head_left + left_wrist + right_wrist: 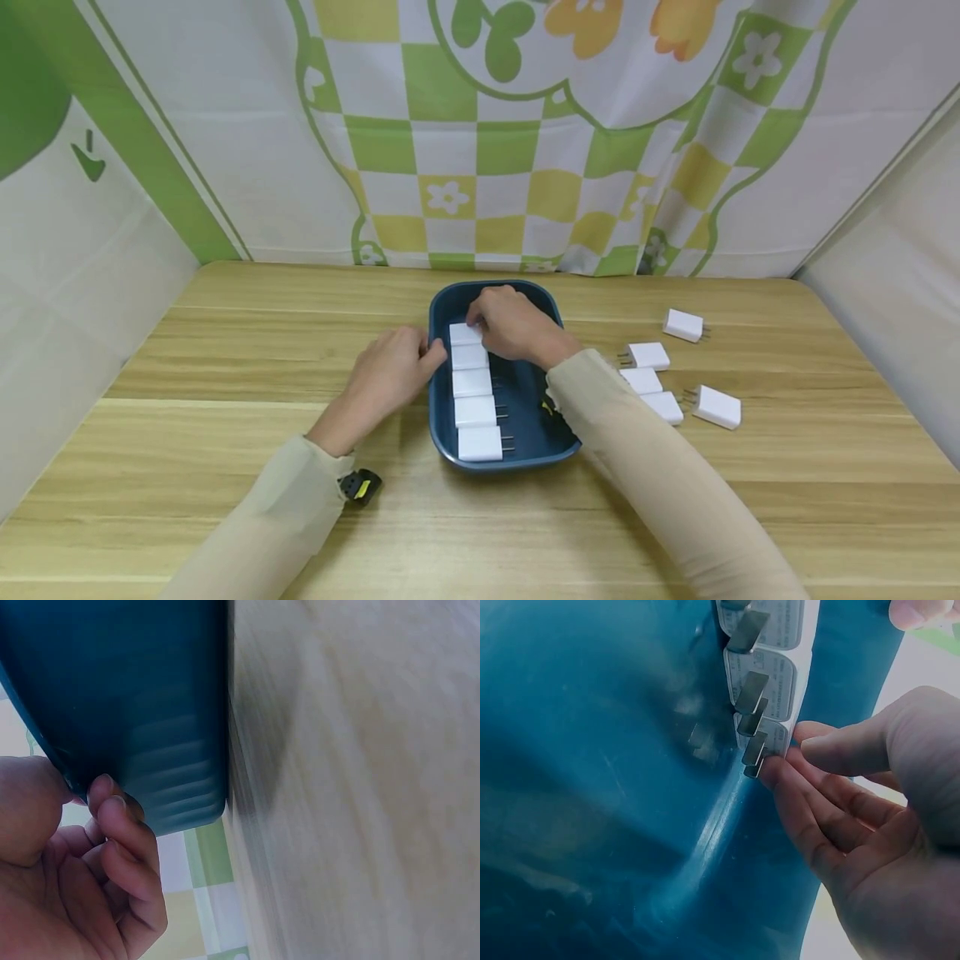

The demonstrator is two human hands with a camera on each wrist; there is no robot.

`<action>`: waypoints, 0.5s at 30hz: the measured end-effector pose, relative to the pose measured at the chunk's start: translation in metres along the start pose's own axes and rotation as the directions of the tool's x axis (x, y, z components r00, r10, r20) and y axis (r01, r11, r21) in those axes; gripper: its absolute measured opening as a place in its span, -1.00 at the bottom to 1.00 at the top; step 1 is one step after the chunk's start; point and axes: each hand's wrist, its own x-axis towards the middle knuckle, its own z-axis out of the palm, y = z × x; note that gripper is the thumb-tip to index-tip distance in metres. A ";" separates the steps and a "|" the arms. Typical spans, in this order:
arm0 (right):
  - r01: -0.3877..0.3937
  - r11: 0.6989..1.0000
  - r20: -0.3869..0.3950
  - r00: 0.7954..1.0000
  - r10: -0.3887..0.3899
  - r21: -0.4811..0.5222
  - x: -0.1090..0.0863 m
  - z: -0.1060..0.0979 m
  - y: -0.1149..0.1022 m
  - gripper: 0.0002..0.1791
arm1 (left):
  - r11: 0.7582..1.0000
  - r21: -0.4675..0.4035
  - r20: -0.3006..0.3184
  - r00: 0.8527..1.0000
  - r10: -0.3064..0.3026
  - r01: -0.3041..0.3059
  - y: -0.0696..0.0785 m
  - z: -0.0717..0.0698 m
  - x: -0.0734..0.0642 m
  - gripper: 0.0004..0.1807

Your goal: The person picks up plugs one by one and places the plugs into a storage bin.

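Right hand [516, 323] at adapters [472, 382] in tray [529, 417]

You are working in what is looking like a makeshift, curtained-off spot for table work. A wood-grain tabletop [225, 350] is stretching before you, carrying a blue tray [528, 417] and loose white plug adapters [717, 407], which are giving it the air of a small workbench. A printed curtain [502, 142] is hanging along its far edge, its green and yellow checks and cartoon flowers looking homely. Pale side panels [67, 267], the left one bearing green shapes, are closing you in. Whether a home or a workshop is lying beyond, the views are leaving unclear.
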 end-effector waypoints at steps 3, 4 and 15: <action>-0.003 1.000 -0.002 1.000 0.003 -0.002 0.001 0.000 0.000 -0.67 | 1.000 0.002 -0.001 1.000 -0.002 0.002 0.000 -0.001 0.000 -0.52; -0.003 1.000 -0.005 1.000 0.003 -0.004 0.000 -0.001 -0.001 -0.67 | 1.000 0.002 -0.002 1.000 -0.002 0.002 0.000 -0.001 0.000 -0.52; 0.012 0.997 -0.073 0.997 -0.017 -0.074 -0.002 -0.007 -0.003 -0.65 | 1.000 0.008 -0.007 1.000 0.004 -0.004 0.000 -0.001 0.000 -0.51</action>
